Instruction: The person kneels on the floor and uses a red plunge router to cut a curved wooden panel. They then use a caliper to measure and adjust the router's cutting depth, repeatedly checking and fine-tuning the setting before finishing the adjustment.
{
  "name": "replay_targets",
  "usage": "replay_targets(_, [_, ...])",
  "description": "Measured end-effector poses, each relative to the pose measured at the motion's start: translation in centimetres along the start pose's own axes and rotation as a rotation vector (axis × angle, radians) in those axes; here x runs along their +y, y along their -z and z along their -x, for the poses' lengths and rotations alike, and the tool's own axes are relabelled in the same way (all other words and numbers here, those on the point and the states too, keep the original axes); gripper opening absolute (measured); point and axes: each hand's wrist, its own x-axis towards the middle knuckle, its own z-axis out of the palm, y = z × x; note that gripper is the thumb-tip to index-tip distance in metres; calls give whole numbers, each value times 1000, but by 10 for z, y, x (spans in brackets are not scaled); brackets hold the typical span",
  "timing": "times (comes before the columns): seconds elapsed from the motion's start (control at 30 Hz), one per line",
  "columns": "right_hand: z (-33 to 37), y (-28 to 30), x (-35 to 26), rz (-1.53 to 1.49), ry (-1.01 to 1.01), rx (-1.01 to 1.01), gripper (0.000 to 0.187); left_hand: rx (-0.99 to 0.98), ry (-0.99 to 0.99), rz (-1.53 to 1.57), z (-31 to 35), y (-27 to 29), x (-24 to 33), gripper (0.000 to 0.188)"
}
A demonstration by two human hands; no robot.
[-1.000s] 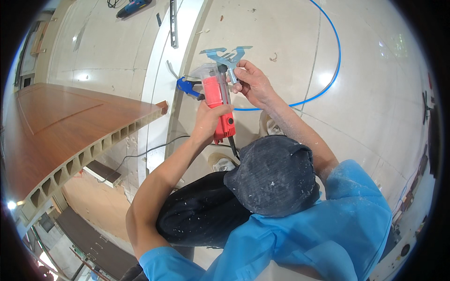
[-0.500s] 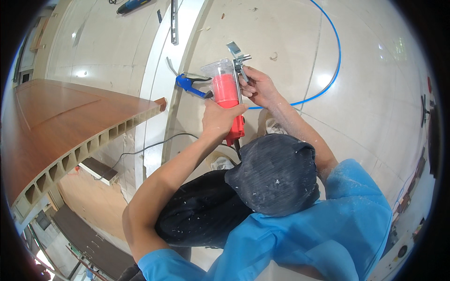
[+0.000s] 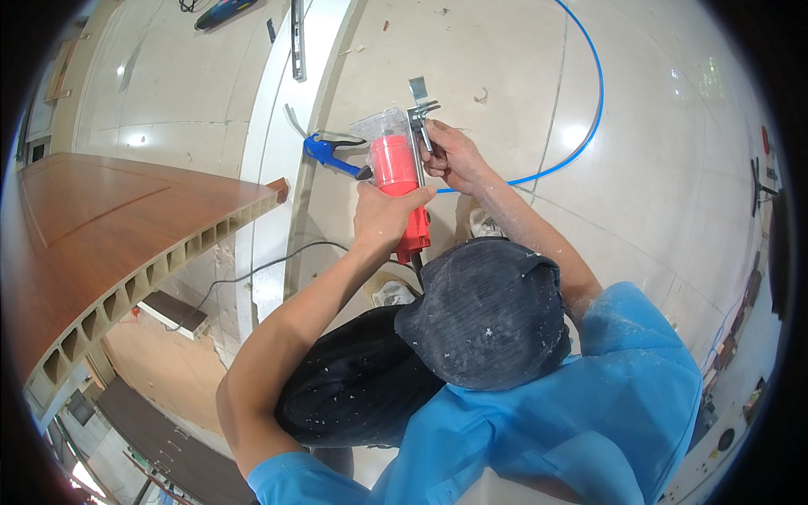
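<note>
A red trim router [image 3: 394, 160] with a clear plastic base cover is held up in front of me. My left hand [image 3: 384, 212] is wrapped round its lower body, the thumb lying across the side. At the router's right edge my right hand [image 3: 454, 158] is closed on a small metal guide bracket [image 3: 418, 116] with a flat plate at its far end. Just left of the router, a blue air blow gun [image 3: 328, 151] with a black lever lies close by.
A brown hollow-core door panel [image 3: 126, 206] extends in from the left. Beside it runs a long white board [image 3: 273, 126] with a metal bar [image 3: 297, 42] on top. A blue hose [image 3: 601, 84] curves over the tiled floor; a black cord [image 3: 278, 263] trails left. A blue power tool [image 3: 223, 13] lies far left.
The bracket's flat plate has turned to point more straight away from me. Both hands keep their hold on the router and bracket. The whole view has shifted slightly.
</note>
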Motion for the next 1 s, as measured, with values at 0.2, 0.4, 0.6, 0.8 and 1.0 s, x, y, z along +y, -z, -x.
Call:
replay_targets(0.2, [1,5,6,-30,40,24,27,26,-5,-55,-2,-1,-1,83])
replay_targets(0.4, [-2,16,12,-200,65,-55,22,40,28,-79,-2,-3,0,85])
replay_targets(0.6, [-8,21,20,-305,100,-131,25,-21,-3,10,-2,-2,1,75])
replay_targets(0.8, [-7,22,16,-427,100,-219,25,48,-71,74,-4,-6,2,28])
replay_targets(1.0, [-4,28,2,-570,-11,-254,24,-47,-23,111,0,1,8,30])
